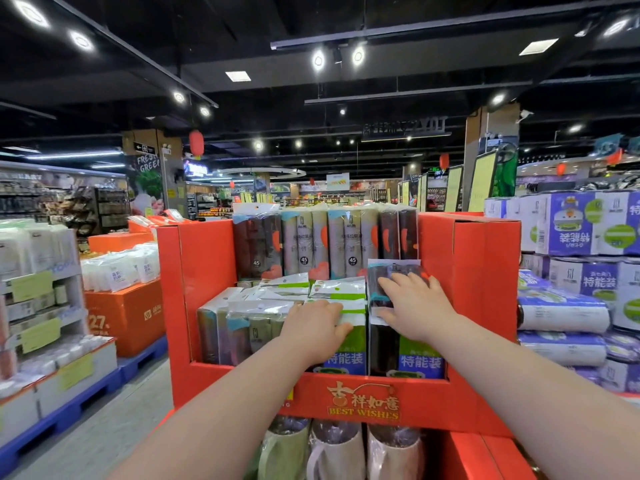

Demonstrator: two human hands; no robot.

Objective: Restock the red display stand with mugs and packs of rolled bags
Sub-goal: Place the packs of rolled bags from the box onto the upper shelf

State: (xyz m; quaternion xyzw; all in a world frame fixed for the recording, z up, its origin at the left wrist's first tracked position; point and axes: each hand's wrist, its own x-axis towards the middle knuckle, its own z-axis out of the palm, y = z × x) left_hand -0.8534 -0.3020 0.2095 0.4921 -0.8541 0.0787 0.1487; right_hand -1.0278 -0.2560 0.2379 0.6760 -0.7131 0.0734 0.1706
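The red display stand (pixel 467 271) fills the middle, its upper tray full of packs of rolled bags. Upright packs (pixel 325 244) line the back. My right hand (pixel 412 306) lies on a dark pack (pixel 381 348) standing at the front right of the tray, fingers spread over its top. My left hand (pixel 315 327) grips the top of a green-and-white pack (pixel 349 355) just left of it. More packs (pixel 235 327) fill the front left. On the shelf below stand wrapped mugs (pixel 336 448), green, white and pale pink.
Stacked purple-and-white boxes and rolls (pixel 581 271) crowd the right side. An orange box (pixel 128 317) on a blue pallet (pixel 69 410) and shelves of white goods stand to the left. A grey floor aisle (pixel 114 420) runs between them and the stand.
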